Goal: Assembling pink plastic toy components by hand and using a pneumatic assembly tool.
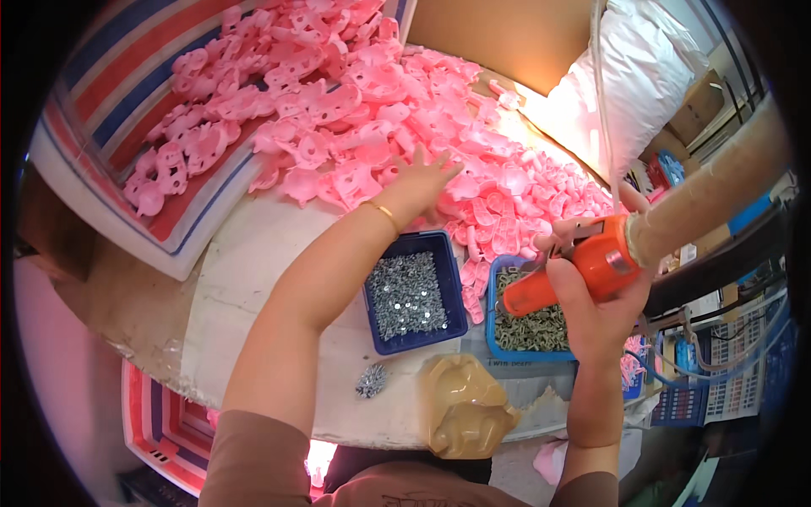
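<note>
My left hand reaches forward over the heap of pink plastic parts, fingers spread, with nothing seen in it. A gold bangle circles that wrist. On the right, my right hand is wrapped around an orange pistol-shaped power tool, its blunt end tilted down to the left. Below that end sits a light blue tray of small greenish-grey metal parts. Near my left wrist a dark blue tray holds small silver screws.
A tan molded block and a little pile of screws lie at the table's near edge. Striped sheeting lies under the heap at left. A thick wrapped tube meets the tool. A white sack stands behind.
</note>
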`<state>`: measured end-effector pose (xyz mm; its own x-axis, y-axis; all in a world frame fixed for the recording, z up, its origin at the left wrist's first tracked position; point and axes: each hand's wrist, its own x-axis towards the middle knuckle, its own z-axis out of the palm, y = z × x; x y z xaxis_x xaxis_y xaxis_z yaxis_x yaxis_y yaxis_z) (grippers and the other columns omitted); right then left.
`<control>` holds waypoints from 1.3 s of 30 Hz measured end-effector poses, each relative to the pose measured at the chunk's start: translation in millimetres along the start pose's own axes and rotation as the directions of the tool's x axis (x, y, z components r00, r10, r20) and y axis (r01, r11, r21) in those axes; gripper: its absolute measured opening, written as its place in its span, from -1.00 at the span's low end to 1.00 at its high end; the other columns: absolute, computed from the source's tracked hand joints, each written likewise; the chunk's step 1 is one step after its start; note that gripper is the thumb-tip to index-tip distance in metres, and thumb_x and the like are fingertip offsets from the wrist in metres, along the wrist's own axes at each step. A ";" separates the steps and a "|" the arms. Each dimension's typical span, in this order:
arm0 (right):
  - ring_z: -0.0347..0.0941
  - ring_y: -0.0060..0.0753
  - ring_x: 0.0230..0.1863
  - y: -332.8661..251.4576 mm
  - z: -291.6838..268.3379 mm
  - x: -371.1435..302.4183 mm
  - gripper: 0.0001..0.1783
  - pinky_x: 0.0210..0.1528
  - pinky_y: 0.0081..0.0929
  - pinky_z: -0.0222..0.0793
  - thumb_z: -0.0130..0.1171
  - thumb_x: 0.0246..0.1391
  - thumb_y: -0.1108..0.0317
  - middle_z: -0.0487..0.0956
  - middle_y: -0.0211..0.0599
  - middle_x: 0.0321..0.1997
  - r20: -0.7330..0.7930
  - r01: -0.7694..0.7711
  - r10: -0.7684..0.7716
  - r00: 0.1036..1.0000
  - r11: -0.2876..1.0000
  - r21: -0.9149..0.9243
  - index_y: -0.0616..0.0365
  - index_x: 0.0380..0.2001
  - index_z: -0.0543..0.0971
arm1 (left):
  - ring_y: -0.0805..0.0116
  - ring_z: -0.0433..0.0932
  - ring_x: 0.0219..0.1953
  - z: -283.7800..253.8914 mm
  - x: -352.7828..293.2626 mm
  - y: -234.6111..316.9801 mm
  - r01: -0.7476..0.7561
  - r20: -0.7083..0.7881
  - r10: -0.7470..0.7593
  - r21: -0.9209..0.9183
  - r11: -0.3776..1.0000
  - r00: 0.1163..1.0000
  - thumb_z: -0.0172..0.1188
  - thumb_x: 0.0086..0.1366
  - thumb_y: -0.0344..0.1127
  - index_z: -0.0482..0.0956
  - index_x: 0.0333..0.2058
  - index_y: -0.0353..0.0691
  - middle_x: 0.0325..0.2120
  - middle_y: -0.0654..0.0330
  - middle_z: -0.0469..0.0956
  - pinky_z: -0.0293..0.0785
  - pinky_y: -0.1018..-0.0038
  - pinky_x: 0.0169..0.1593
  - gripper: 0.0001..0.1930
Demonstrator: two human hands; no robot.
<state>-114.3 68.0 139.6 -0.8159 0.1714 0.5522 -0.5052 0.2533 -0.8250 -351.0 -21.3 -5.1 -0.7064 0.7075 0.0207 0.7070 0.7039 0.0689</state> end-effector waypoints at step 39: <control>0.56 -0.39 -0.15 22.5 -54.2 6.6 -0.55 0.05 -0.44 0.47 0.19 0.00 0.43 0.60 -0.12 -0.03 0.224 -0.124 0.199 0.954 0.943 -0.309 0.35 -0.01 0.45 | -0.08 0.29 0.26 -35.0 82.0 -197.0 0.192 0.089 -0.198 0.071 0.979 0.976 0.39 -0.08 0.05 0.28 0.29 0.16 0.26 -0.04 0.26 0.32 0.13 0.24 -0.11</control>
<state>-115.8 126.4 131.1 -0.9418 0.0002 0.3361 -0.2886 0.5121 -0.8090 -549.4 -104.2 17.9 -0.8264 0.5570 -0.0825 0.5589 0.8292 0.0007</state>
